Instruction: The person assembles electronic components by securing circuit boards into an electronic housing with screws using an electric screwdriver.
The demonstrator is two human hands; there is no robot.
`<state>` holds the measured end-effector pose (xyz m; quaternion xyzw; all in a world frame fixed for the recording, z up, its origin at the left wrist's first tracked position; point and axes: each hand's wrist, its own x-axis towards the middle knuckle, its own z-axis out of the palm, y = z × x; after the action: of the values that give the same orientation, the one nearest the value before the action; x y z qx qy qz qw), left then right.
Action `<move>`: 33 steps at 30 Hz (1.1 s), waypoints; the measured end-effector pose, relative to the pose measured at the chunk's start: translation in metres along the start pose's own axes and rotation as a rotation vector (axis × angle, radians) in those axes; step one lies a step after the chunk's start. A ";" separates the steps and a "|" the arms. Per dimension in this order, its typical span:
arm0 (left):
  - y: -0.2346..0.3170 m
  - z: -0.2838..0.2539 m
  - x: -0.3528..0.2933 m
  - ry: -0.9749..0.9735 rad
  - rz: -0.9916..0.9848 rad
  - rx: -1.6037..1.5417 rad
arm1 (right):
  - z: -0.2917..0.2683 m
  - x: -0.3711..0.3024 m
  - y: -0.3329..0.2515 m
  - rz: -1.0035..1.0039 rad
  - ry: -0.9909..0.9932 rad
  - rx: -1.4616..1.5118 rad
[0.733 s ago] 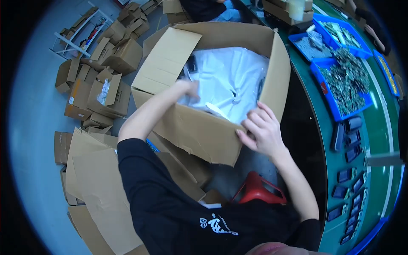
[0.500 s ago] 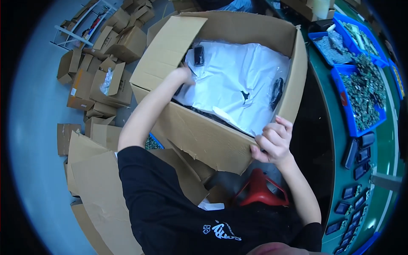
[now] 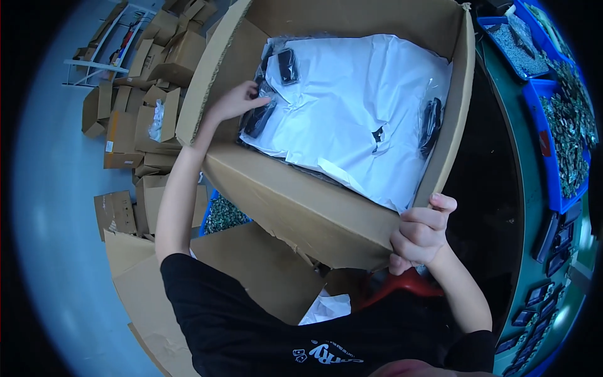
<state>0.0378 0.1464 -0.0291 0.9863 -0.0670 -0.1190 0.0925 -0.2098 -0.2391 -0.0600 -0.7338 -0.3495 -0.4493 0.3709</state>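
A large cardboard box stands tilted before me with its top open. White paper sheet covers most of its contents, with a torn hole showing something black beneath. My left hand reaches over the left side, fingers apart, at a black piece in clear plastic. Whether its fingertips touch the plastic is hard to tell. Another small black wrapped piece lies on the paper, and a third bagged black part rests by the right wall. My right hand is closed round the box's near right corner.
Several open cartons are piled on the floor at left. Below the box is a blue tray of green circuit boards, near a red stool. A green workbench at right carries blue bins and black casings.
The box has come nearer and its left flap now stands more upright. My left hand has shifted left to the bagged black piece; my right hand keeps its grip on the corner.
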 end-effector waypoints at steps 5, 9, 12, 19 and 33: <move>-0.004 0.019 0.019 -0.540 -0.028 0.419 | 0.001 -0.002 -0.004 -0.004 0.014 0.005; 0.038 -0.001 0.052 -0.464 -0.172 0.271 | -0.001 -0.001 -0.001 -0.005 0.001 -0.007; 0.058 -0.030 0.063 -0.199 -0.057 0.012 | 0.000 0.000 0.001 -0.003 0.009 -0.021; 0.043 0.044 0.120 0.273 -0.085 0.037 | 0.002 0.001 -0.002 -0.001 0.013 0.007; 0.160 -0.032 0.057 0.144 0.157 -0.624 | 0.007 0.015 0.006 -0.032 0.050 0.016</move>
<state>0.0829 -0.0133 0.0202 0.9081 -0.0963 -0.0564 0.4036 -0.1968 -0.2338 -0.0500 -0.7136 -0.3554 -0.4705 0.3783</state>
